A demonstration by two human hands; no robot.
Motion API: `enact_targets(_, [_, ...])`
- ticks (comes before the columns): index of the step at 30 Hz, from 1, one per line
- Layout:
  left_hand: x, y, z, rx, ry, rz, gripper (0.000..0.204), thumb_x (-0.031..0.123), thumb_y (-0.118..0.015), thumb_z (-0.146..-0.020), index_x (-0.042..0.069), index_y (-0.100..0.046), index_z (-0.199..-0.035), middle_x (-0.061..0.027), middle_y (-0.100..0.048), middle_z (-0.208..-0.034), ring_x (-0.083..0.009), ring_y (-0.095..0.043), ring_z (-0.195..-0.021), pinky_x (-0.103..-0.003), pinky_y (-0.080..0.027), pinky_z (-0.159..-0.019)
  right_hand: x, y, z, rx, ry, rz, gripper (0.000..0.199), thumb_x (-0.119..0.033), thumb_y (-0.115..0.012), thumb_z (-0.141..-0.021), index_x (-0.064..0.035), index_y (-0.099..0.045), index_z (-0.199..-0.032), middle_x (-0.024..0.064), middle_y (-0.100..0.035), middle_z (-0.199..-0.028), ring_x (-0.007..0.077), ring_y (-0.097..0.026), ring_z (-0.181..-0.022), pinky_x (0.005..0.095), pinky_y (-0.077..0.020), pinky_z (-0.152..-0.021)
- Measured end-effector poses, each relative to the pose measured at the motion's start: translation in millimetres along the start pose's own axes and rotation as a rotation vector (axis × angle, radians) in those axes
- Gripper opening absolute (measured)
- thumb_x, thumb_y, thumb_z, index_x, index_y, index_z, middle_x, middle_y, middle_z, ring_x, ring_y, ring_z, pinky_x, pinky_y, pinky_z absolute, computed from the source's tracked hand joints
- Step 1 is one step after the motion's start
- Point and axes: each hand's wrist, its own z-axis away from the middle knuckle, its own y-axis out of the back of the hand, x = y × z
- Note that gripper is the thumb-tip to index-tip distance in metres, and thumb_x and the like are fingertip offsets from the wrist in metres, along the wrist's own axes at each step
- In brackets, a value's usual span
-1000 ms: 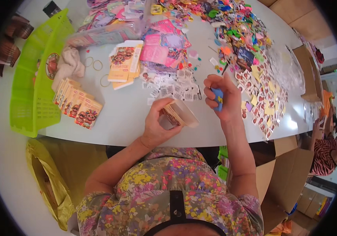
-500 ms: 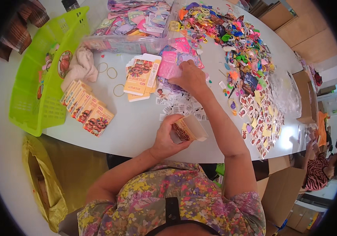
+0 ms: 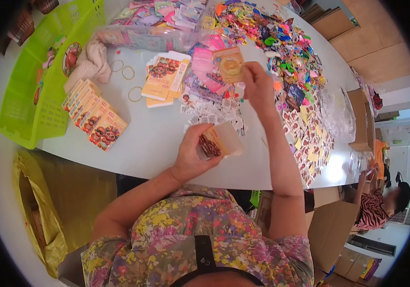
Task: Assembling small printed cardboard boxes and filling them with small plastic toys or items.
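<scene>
My left hand point(image 3: 190, 155) is closed round a small yellow-orange printed carton point(image 3: 231, 138), its open end tilted up and to the right. Between the fingers of my right hand point(image 3: 260, 86) is a flat, see-through orange packet point(image 3: 226, 71) with pale ring shapes showing in it. That packet hangs above a heap of pink and purple packets point(image 3: 204, 69). Small white printed sachets point(image 3: 212, 114) lie scattered just beyond the carton. Flattened-looking cartons point(image 3: 166, 76) are stacked left of the pink packets. Farther left, several filled-out cartons point(image 3: 102, 126) lean in a row.
A lime-green basket point(image 3: 32, 115) stands at the left beside a crumpled cloth point(image 3: 90, 71) and rubber bands point(image 3: 128, 72). A clear bin point(image 3: 142, 40) of packets is at the back. Colourful trinkets point(image 3: 286, 48) and small picture cards point(image 3: 308, 148) cover the right. Another person point(image 3: 377, 205) sits far right.
My right hand has lifted off the pink packets and moved right, now holding the orange packet. My left hand still grips the carton. The whole view has shifted slightly.
</scene>
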Motion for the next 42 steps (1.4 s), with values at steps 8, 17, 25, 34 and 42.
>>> enact_targets(8, [-0.7, -1.5, -9.1, 0.087, -0.169, -0.151, 0.07, 0.008, -0.081, -0.059, 0.002, -0.051, -0.122, -0.0158, -0.057, -0.113, -0.0342, -0.056, -0.103, -0.04, -0.047, -0.09, -73.3, 87.4, 80.0, -0.258, -0.004, 0.042, 0.008, -0.008, -0.064, -0.09, 0.0003, -0.066, -0.089, 0.0016, -0.06, -0.068, 0.0087, -0.055, -0.056, 0.0263, -0.0431, -0.05])
enact_targets(17, [8.1, 0.5, -6.2, 0.02, -0.21, -0.32, 0.07, 0.007, -0.081, -0.058, 0.004, -0.053, -0.122, -0.015, -0.057, -0.115, -0.0323, -0.055, -0.105, -0.039, -0.048, -0.091, -94.2, 76.8, 95.2, -0.521, 0.438, 0.655, 0.009, -0.007, -0.068, -0.079, -0.0029, -0.063, -0.085, 0.0101, -0.062, -0.074, 0.0296, -0.062, -0.065, 0.0365, -0.0484, -0.056])
enact_targets(25, [3.4, 0.1, -3.2, 0.028, -0.097, -0.142, 0.071, 0.01, -0.083, -0.059, 0.004, -0.051, -0.123, -0.0146, -0.057, -0.114, -0.0321, -0.057, -0.104, -0.039, -0.048, -0.09, -89.0, 57.0, 87.8, -0.311, 0.13, 0.229, 0.015, -0.007, -0.07, -0.079, -0.0014, -0.06, -0.089, 0.0137, -0.063, -0.078, 0.0313, -0.063, -0.07, 0.0368, -0.0496, -0.062])
enact_targets(34, [0.6, -2.2, -4.7, 0.002, -0.106, -0.151, 0.07, 0.012, -0.084, -0.06, 0.003, -0.051, -0.121, -0.0152, -0.058, -0.11, -0.0325, -0.059, -0.102, -0.039, -0.049, -0.087, -56.7, 49.8, 97.5, -0.261, 0.11, 0.216, 0.016, -0.012, -0.067, -0.087, -0.0021, -0.063, -0.099, 0.0033, -0.059, -0.073, 0.012, -0.056, -0.064, 0.028, -0.0437, -0.056])
enact_targets(42, [6.9, -3.9, -4.5, -0.049, -0.122, -0.218, 0.071, 0.013, -0.086, -0.062, 0.001, -0.049, -0.121, -0.0122, -0.059, -0.106, -0.022, -0.061, -0.095, -0.033, -0.052, -0.083, -72.9, 25.7, 89.6, -0.233, -0.073, -0.385, 0.019, -0.017, -0.055, -0.098, -0.0009, -0.064, -0.097, -0.0015, -0.06, -0.083, 0.0062, -0.055, -0.076, 0.0224, -0.0447, -0.064])
